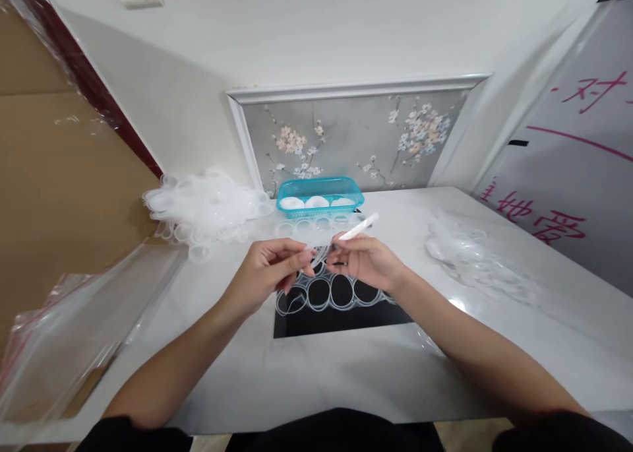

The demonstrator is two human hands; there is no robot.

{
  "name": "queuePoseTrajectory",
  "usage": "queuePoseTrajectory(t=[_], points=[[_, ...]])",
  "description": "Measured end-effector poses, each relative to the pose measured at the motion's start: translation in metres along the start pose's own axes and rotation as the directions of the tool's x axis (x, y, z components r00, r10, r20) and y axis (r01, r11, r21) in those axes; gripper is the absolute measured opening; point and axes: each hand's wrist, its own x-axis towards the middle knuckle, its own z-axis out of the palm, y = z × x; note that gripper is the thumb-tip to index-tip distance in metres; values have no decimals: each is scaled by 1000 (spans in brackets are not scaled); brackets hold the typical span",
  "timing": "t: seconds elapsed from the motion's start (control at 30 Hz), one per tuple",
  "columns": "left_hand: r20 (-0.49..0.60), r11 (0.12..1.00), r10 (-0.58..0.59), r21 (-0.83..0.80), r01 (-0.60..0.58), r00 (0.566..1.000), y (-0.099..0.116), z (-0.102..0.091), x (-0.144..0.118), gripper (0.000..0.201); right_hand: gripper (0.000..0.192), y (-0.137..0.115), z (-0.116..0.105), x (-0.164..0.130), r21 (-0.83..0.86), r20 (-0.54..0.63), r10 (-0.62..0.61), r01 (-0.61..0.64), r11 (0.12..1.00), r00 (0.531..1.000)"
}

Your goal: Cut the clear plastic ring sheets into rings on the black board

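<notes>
- White marble-look tabletop (346, 373) runs up to a pale wall carrying a grey panel painted with blossom branches (346, 135); a black rectangular inset (341, 323) sits in the table just below both hands.
- Beyond the hands, against the wall, stands a turquoise plastic mesh basket (320, 195) holding three round white pieces side by side.
- The left hand (267, 267) is closed in a pinch, thumb and fingertips gripping the near-left edge of a clear plastic sheet of joined rings (321, 287).
- That ring sheet hangs between the two hands: its upper row lies just beyond the fingertips, towards the basket, and its lower rows drape over the black inset beneath the palms.
- The right hand (368, 260) is curled shut around a thin white stick-like tool (359, 227), whose tip points up and away past the knuckles; whether these fingers also touch the sheet is hard to tell.
- Far left of the left hand lies a heap of loose clear plastic rings (208, 208); nearer the left forearm, a clear plastic bag (74, 333) lies across brown cardboard (59, 175).
- Right of the right hand, well apart, rests a second pile of clear plastic scraps (469, 254).
</notes>
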Motion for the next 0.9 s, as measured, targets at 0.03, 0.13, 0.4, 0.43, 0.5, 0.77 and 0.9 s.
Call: queuePoseTrajectory(t=[0.03,0.13,0.4,0.43,0.5,0.77,0.9], points=[[1,999,-4,36,4,1000,2,-3,0,16,20,3,-7,5,-144,-57,71,-78,987,996],[11,992,-19,127,17,1000,11,-10,1,17,28,15,-27,19,-545,-165,267,-313,778,950],[-58,924,17,382,6,998,18,-13,2,17,49,13,1,1,-846,31,-111,85,526,993],[-72,895,58,446,-20,996,17,-11,0,15,48,10,11,-5,-798,69,-124,130,588,990],[-73,792,192,600,-111,979,14,-7,-3,11,44,7,27,-16,-695,87,-155,171,698,984],[263,165,544,898,-408,797,0,8,-18,20,34,17,38,-20,-334,-17,-52,44,942,998],[243,175,555,901,-397,795,-1,11,-20,20,26,21,37,-17,42,-11,60,-59,997,998]])
